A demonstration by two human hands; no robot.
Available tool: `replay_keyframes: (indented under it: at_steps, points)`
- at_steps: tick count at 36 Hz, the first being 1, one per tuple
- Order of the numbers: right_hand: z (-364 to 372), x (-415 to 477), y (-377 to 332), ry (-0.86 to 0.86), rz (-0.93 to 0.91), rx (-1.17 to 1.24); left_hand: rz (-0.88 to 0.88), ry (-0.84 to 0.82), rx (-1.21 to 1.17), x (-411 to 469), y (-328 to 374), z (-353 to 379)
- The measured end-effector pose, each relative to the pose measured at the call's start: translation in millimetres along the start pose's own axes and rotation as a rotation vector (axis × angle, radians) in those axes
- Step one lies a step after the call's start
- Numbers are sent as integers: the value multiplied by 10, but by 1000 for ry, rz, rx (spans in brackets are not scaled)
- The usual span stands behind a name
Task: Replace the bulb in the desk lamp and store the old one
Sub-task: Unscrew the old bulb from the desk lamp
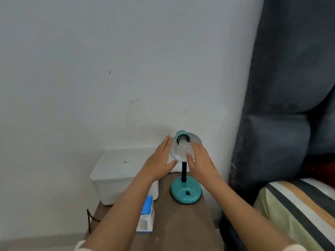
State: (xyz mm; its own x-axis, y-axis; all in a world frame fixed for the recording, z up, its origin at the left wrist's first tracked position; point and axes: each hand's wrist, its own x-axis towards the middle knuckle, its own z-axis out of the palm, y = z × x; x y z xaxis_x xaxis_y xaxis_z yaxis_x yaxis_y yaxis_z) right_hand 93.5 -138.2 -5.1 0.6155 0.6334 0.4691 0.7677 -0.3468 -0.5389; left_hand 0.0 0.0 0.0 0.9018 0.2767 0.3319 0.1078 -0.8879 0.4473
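Observation:
A teal desk lamp (186, 192) stands on a brown table, its shade tilted toward me. A white bulb (183, 148) sits in the black socket inside the shade. My left hand (160, 160) is spread flat against the shade's left rim, fingers apart, holding nothing. My right hand (200, 160) reaches in from the right, with thumb and fingers curled around the bulb's right side and touching it. A blue and white bulb box (147, 215) lies on the table under my left forearm.
A white lidded plastic bin (116, 176) stands at the back left of the brown table (181, 223), against the white wall. A black cord hangs off the table's left edge. A dark upholstered headboard and a striped bed are on the right.

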Motion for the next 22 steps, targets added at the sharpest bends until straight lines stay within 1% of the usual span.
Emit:
replay_keyframes:
  at_steps: [2, 6, 10, 13, 15, 22]
  points:
    - [53, 98, 54, 61, 33, 51, 0, -34, -67, 111, -40, 49]
    - [143, 246, 61, 41, 160, 138, 40, -28, -233, 266, -149, 133]
    - [219, 374, 85, 26, 279, 234, 94, -17, -277, 402, -301, 213]
    - [256, 427, 83, 17, 333, 278, 117, -4, -293, 446, -355, 250]
    - [258, 447, 77, 15, 350, 291, 141, 13, -293, 466, -380, 268]
    - [263, 426, 45, 59, 300, 226, 200, 60, -280, 477, -405, 305]
